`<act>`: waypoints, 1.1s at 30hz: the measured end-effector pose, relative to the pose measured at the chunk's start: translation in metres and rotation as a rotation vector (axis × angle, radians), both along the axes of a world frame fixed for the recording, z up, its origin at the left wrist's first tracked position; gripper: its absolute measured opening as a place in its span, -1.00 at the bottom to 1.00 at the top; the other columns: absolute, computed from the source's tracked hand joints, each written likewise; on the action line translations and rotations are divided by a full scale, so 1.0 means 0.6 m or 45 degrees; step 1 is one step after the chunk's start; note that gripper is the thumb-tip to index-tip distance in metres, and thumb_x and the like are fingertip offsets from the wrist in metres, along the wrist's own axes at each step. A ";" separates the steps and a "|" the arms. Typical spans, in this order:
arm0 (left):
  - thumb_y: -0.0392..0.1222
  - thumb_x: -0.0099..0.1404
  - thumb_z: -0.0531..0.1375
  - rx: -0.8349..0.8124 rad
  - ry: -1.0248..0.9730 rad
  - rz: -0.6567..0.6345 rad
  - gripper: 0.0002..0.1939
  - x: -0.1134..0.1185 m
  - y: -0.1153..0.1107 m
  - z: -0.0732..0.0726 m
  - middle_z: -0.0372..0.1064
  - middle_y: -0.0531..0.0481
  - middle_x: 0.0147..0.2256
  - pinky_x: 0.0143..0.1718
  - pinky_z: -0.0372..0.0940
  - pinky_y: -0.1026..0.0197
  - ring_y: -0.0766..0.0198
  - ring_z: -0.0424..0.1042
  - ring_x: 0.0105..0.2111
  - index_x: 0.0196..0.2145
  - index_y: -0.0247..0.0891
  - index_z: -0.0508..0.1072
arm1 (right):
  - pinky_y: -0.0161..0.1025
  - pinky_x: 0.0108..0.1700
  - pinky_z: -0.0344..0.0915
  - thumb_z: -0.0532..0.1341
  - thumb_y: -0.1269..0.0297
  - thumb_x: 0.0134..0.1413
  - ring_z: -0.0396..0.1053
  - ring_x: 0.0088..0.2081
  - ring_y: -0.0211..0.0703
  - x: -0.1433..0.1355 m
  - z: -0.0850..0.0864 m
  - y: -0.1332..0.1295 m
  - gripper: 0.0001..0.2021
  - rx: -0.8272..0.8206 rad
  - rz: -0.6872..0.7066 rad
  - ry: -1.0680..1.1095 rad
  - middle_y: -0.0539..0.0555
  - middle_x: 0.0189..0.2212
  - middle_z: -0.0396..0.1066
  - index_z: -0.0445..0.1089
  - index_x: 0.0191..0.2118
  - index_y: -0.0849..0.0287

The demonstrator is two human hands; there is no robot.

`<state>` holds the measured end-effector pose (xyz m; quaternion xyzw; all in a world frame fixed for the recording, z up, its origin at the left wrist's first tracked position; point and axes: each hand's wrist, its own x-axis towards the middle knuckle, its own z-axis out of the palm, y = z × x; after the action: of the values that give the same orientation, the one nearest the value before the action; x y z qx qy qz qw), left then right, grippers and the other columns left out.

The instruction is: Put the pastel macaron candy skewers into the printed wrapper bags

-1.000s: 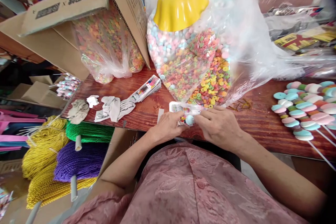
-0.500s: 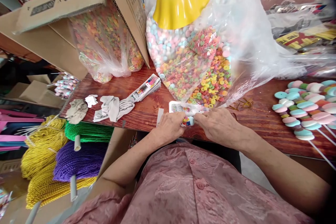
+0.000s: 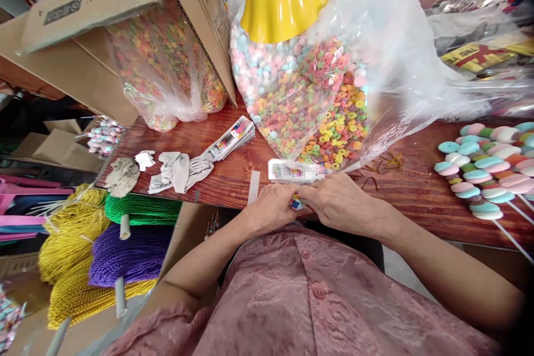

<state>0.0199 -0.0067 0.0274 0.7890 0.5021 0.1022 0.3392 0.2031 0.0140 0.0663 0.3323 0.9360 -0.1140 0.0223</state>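
At the table's front edge, both hands meet around a small packet with coloured print (image 3: pixel 296 202), mostly covered by fingers. My left hand (image 3: pixel 270 207) is closed on its left side. From the right, my right hand (image 3: pixel 344 203) pinches at it with bent fingers. Just beyond the knuckles lies a stack of flat printed wrappers (image 3: pixel 292 171). Brown-gold twist ties (image 3: pixel 390 162) are scattered to the right of my right hand. Marshmallow and gummy-ring skewers on white sticks (image 3: pixel 486 169) are piled at the far right.
A clear bag of marshmallows and gummy rings (image 3: pixel 267 86) carries a yellow bowl (image 3: pixel 287 0). Left of it stands a cardboard box (image 3: pixel 208 16) with bagged gummies. More wrappers (image 3: pixel 231 139), grey gloves (image 3: pixel 179 172) and crumpled tissue (image 3: pixel 144 160) lie left. Cord bundles (image 3: pixel 129 256) hang below.
My hands have drawn closer together around the packet, covering more of it. A twist tie now lies apart from the others, nearer my right hand.
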 end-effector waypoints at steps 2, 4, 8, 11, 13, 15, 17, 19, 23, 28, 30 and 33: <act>-0.10 0.19 0.31 -0.036 -0.080 0.015 -0.73 0.000 0.000 0.000 0.57 -0.09 -0.20 -0.11 0.32 0.16 0.08 0.51 -0.14 -0.16 -0.22 0.54 | -0.21 -0.41 -0.22 0.17 0.39 0.13 0.23 -0.50 -0.24 0.000 -0.006 0.006 -0.86 0.009 0.037 0.074 0.10 -0.47 0.49 0.49 -0.27 0.21; -0.10 0.18 0.32 -0.067 -0.169 0.041 -0.68 -0.004 0.002 0.001 0.57 -0.06 -0.20 -0.12 0.33 0.18 0.10 0.51 -0.15 -0.10 -0.22 0.55 | -0.21 -0.39 -0.18 0.13 0.33 0.21 0.24 -0.47 -0.24 0.008 -0.010 0.013 -0.82 0.071 0.035 0.189 0.10 -0.44 0.50 0.49 -0.29 0.20; -0.14 0.14 0.36 -0.134 -0.348 0.107 -0.60 -0.014 0.009 0.002 0.57 0.01 -0.24 -0.13 0.33 0.22 0.18 0.50 -0.20 -0.05 -0.22 0.54 | -0.22 -0.37 -0.13 0.04 0.39 0.26 0.26 -0.42 -0.25 0.042 -0.013 0.027 -0.75 0.234 0.018 0.362 0.06 -0.42 0.47 0.47 -0.29 0.18; -0.16 0.12 0.38 -0.198 -0.389 0.094 -0.60 -0.014 0.013 0.004 0.56 0.02 -0.21 -0.10 0.33 0.21 0.18 0.49 -0.19 -0.06 -0.24 0.55 | -0.23 -0.39 -0.13 0.03 0.47 0.18 0.21 -0.49 -0.28 0.060 -0.018 0.032 -0.77 0.312 0.050 0.355 0.03 -0.51 0.41 0.40 -0.38 0.20; -0.18 0.11 0.38 -0.236 -0.374 0.057 -0.61 -0.012 0.015 0.007 0.55 0.01 -0.17 -0.07 0.33 0.18 0.15 0.49 -0.16 -0.07 -0.25 0.55 | -0.24 -0.40 -0.13 0.03 0.51 0.12 0.18 -0.53 -0.29 0.065 -0.021 0.033 -0.80 0.421 0.043 0.352 0.01 -0.56 0.37 0.35 -0.42 0.21; -0.20 0.10 0.38 -0.241 -0.368 0.017 -0.61 -0.010 0.016 0.012 0.54 0.00 -0.13 -0.01 0.32 0.12 0.09 0.47 -0.10 -0.08 -0.24 0.55 | -0.24 -0.39 -0.12 0.04 0.52 0.10 0.15 -0.55 -0.29 0.066 -0.023 0.034 -0.81 0.518 0.029 0.343 -0.01 -0.60 0.32 0.33 -0.43 0.20; -0.21 0.08 0.39 -0.229 -0.403 -0.043 -0.56 -0.009 0.016 0.015 0.53 -0.02 -0.09 0.08 0.28 0.07 0.04 0.43 0.01 -0.05 -0.23 0.54 | -0.24 -0.39 -0.13 0.04 0.52 0.09 0.13 -0.56 -0.30 0.067 -0.024 0.035 -0.82 0.541 0.036 0.322 -0.01 -0.61 0.31 0.33 -0.42 0.20; -0.21 0.08 0.39 -0.246 -0.452 -0.096 -0.58 -0.007 0.015 0.017 0.52 -0.03 -0.08 0.14 0.23 0.04 0.02 0.39 0.07 -0.07 -0.23 0.54 | -0.24 -0.40 -0.14 0.04 0.53 0.08 0.13 -0.56 -0.30 0.067 -0.023 0.036 -0.82 0.501 0.063 0.307 0.00 -0.60 0.33 0.33 -0.42 0.20; -0.14 0.09 0.39 -0.362 -0.521 -0.069 -0.76 -0.002 0.012 0.011 0.54 -0.03 -0.22 0.08 0.26 0.06 0.05 0.43 -0.04 -0.28 -0.28 0.56 | -0.21 -0.43 -0.19 0.05 0.54 0.07 0.12 -0.56 -0.28 0.056 -0.020 0.032 -0.81 0.345 0.116 0.268 0.03 -0.58 0.36 0.36 -0.41 0.19; -0.05 0.09 0.40 -0.412 -0.661 -0.037 -0.65 0.005 0.010 0.006 0.52 -0.06 -0.19 0.06 0.25 0.08 0.09 0.42 -0.07 -0.20 -0.29 0.57 | -0.18 -0.41 -0.18 0.10 0.47 0.09 0.19 -0.51 -0.22 0.031 -0.012 0.024 -0.86 0.228 0.142 0.235 0.09 -0.50 0.43 0.40 -0.34 0.18; -0.01 0.05 0.43 -0.439 -0.691 0.000 -0.56 0.003 0.011 0.012 0.51 -0.07 -0.15 0.04 0.25 0.11 0.10 0.42 -0.08 -0.15 -0.30 0.57 | -0.19 -0.40 -0.18 0.10 0.46 0.11 0.21 -0.49 -0.21 0.031 -0.007 0.027 -0.85 0.234 0.196 0.235 0.09 -0.49 0.43 0.42 -0.30 0.18; 0.05 0.07 0.41 -0.543 -0.774 0.102 -0.52 -0.004 0.013 0.027 0.50 -0.05 -0.20 -0.07 0.28 0.18 0.19 0.43 -0.18 -0.12 -0.31 0.57 | -0.20 -0.40 -0.18 0.05 0.46 0.15 0.18 -0.51 -0.24 0.042 0.002 0.038 -0.80 0.305 0.241 0.248 0.05 -0.54 0.38 0.42 -0.30 0.19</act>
<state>0.0173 0.0010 0.0436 0.6140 0.4188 0.2379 0.6253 0.2282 0.0370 0.0674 0.2303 0.9677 -0.0308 -0.0977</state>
